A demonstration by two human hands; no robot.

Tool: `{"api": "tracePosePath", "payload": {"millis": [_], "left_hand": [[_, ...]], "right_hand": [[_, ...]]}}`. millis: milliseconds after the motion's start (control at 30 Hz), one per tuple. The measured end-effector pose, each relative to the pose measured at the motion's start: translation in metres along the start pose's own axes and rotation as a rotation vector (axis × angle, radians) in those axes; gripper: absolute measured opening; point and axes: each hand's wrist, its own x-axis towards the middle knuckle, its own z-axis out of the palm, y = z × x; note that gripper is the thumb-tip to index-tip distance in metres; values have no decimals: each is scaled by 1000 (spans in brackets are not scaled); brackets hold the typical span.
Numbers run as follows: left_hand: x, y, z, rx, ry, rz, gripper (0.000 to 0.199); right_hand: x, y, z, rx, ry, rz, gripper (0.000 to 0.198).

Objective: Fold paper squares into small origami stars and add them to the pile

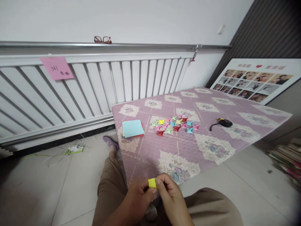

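A small piece of folded yellow paper point(152, 182) is pinched between my two hands, just off the table's near edge. My left hand point(140, 195) grips its left side, and the thumb and fingers of my right hand point(167, 189) close on its right side. Farther up the table lies a cluster of folded paper shapes point(172, 124) in pink, green, blue, red and yellow, set in rough rows. To their left is a stack of square paper point(133, 128), light blue on top with a red edge showing below.
A purple flowered cloth covers the table point(150, 153). On its right side lies a coiled black cable point(225, 123). A photo board point(251, 80) leans at the far end. Behind stands a white radiator point(138, 77); glasses point(102, 40) rest on the pipe above. A power strip point(74, 149) lies on the floor.
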Motion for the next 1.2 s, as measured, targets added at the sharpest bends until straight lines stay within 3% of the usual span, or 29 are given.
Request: {"api": "tracePosePath", "payload": {"millis": [133, 233, 433, 667, 867, 1067, 1200], "left_hand": [[0, -12, 0, 55, 11, 34, 12], [4, -18, -3, 32, -17, 0, 9], [10, -15, -10, 184, 99, 24, 33], [16, -26, -6, -3, 29, -110, 38], [14, -36, -4, -31, -58, -132, 24], [3, -21, 0, 84, 31, -49, 21], [4, -26, 4, 51, 72, -84, 23]], "right_hand": [[2, 9, 8, 92, 73, 95, 36], [4, 15, 11, 57, 90, 82, 37], [5, 16, 9, -49, 75, -8, 37], [6, 16, 13, 170, 62, 154, 39], [9, 20, 9, 260, 88, 192, 40], [7, 17, 16, 446, 168, 282, 41], [9, 17, 14, 433, 95, 313, 40]]}}
